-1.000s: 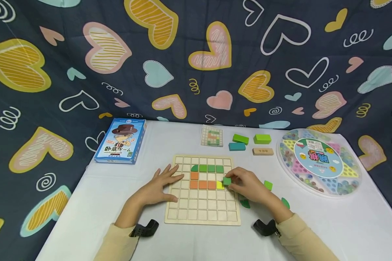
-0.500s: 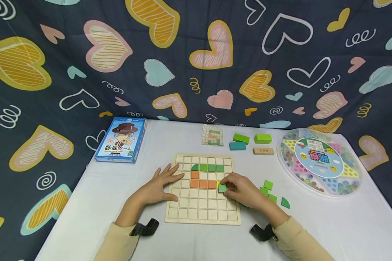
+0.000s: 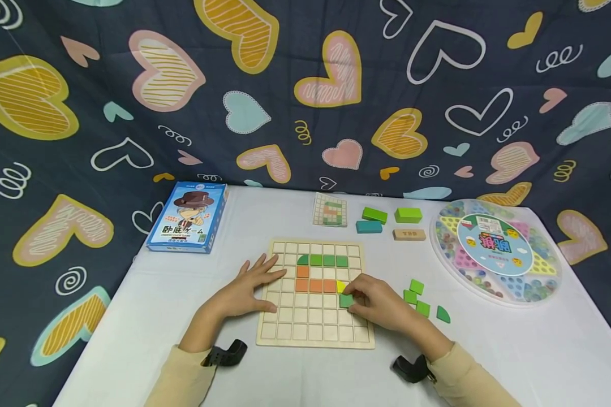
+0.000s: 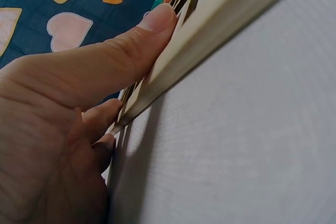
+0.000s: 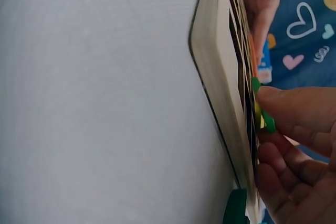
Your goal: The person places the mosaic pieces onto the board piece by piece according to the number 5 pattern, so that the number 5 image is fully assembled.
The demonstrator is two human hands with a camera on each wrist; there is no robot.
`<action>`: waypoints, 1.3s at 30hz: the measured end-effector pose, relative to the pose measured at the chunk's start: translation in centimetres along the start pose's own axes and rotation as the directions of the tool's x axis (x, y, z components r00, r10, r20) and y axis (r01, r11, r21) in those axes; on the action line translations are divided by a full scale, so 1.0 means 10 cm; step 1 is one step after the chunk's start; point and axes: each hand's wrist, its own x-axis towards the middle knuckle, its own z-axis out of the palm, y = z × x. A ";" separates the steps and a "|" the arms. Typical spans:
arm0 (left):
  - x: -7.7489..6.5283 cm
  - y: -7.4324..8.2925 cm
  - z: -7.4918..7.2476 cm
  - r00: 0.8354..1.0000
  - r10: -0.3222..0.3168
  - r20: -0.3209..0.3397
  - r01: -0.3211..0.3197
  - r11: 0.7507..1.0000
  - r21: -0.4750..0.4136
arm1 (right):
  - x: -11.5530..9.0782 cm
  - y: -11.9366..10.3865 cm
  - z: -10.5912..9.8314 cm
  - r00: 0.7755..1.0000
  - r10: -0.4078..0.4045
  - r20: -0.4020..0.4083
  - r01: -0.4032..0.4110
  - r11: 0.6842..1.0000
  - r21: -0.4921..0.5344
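Note:
A wooden grid board lies on the white table. In its cells sit a row of green tiles, several orange tiles and a yellow tile. My right hand pinches a green square tile between thumb and fingers, at the cell just below the yellow one. In the right wrist view that green tile shows edge-on by the thumb. My left hand rests at the board's left edge with fingers spread; its thumb touches the rim in the left wrist view.
Loose green tiles and a quarter-round one lie right of the board. Behind are a pattern card, green blocks, a teal block and a wooden block. A blue box and a round marble game flank them.
My right hand has brought the green tile from beside the yellow tile toward me and slightly left, to the cell below it. More loose green tiles now show. The left hand stays put.

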 end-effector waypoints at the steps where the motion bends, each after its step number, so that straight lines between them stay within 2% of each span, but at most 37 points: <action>1: 0.00 0.00 0.00 1.000 -0.001 -0.001 0.001 1.000 -0.001 | 0.00 0.00 0.01 1.000 0.000 0.001 0.000 1.000 -0.005; 10: 0.00 0.00 0.01 1.000 -0.004 -0.001 0.004 1.000 0.002 | 0.01 -0.02 0.03 1.000 -0.008 -0.008 0.008 0.999 -0.049; 15: 0.00 0.00 0.01 1.000 -0.003 -0.002 0.003 1.000 0.006 | 0.04 -0.01 0.01 0.998 0.005 -0.063 -0.006 1.000 -0.027; 19: 0.00 0.00 0.00 1.000 -0.005 -0.007 0.005 1.000 0.009 | 0.14 0.01 0.00 0.994 -0.011 -0.112 0.006 0.999 -0.041; 25: 0.00 -0.01 0.01 1.000 0.003 -0.005 -0.003 1.000 0.007 | 0.26 0.01 0.00 0.997 0.031 -0.070 -0.032 0.999 -0.018; 32: 0.00 0.00 0.01 1.000 -0.006 -0.004 0.006 1.000 0.006 | 0.26 0.03 0.00 0.996 0.019 -0.092 -0.021 0.999 -0.030; 39: 0.00 0.00 0.01 1.000 -0.005 0.002 0.005 1.000 0.005 | 0.23 0.05 0.00 0.996 0.057 -0.069 -0.055 0.998 0.034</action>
